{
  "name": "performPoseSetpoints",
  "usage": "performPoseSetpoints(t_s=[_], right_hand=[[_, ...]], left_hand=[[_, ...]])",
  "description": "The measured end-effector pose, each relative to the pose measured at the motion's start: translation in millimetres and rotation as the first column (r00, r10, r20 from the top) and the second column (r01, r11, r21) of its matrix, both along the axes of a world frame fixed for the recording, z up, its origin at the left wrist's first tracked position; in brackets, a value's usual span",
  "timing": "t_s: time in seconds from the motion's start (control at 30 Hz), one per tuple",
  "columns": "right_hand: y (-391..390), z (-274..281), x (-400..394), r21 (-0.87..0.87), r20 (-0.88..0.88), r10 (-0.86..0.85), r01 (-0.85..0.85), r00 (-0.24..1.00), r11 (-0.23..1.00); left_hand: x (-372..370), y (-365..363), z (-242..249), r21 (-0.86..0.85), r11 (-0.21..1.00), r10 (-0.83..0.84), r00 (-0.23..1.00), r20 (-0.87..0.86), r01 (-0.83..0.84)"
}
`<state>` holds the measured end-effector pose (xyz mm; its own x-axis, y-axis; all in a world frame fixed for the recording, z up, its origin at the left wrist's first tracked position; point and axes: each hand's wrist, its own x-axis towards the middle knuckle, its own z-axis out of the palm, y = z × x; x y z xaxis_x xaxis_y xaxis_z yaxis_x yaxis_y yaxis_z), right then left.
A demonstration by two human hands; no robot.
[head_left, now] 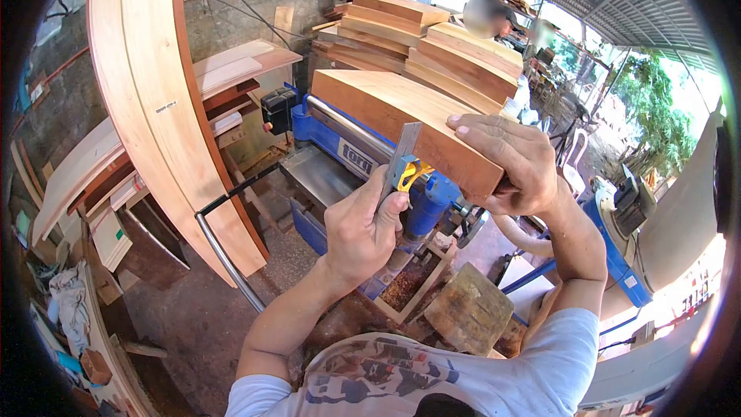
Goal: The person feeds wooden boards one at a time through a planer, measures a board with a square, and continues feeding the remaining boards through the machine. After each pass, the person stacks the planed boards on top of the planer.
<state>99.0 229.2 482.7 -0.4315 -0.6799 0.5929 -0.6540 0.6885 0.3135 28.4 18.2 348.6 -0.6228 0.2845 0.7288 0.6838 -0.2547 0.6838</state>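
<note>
In my left hand [361, 220] is a measuring square [402, 153], its flat steel blade pinched between thumb and fingers, with a yellow-and-blue part behind it. The blade stands against the near side of a thick wooden plank [401, 112]. My right hand [513, 156] is wrapped over the plank's right end, fingers on the top face and thumb side below. Under the plank is a blue planer [340, 139] with a metal roller and a flat bed; the plank and my hands hide part of it.
Behind the planer rise stacks of thick planks [463, 62]. A long board [154, 108] leans across the left, by a bent metal bar [228, 255]. Wooden panels [85, 177] lie further left. A blue machine [614, 239] stands at right; a person [505, 22] is in the background.
</note>
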Motion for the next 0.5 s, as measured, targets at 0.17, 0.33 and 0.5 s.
performPoseSetpoints(t_s=[0.17, 0.33, 0.5], right_hand=[[10.5, -0.2, -1.8, 0.044, -0.058, -0.011, 0.013, 0.998, 0.999], [65.1, 32.2, -8.9, 0.043, -0.21, -0.186, 0.199, 0.96, 0.979], [166.8, 64.4, -47.2, 0.009, -0.385, -0.394, 0.43, 0.835, 0.903]], left_hand=[[-4.3, 3.7, -4.9, 0.006, 1.0, 0.025, 0.999, 0.024, -0.026], [-9.9, -37.2, -57.5, 0.035, 0.99, 0.121, 0.954, 0.275, -0.136], [4.0, -96.6, -153.4, -0.069, 0.912, 0.334, 0.634, 0.697, -0.404]])
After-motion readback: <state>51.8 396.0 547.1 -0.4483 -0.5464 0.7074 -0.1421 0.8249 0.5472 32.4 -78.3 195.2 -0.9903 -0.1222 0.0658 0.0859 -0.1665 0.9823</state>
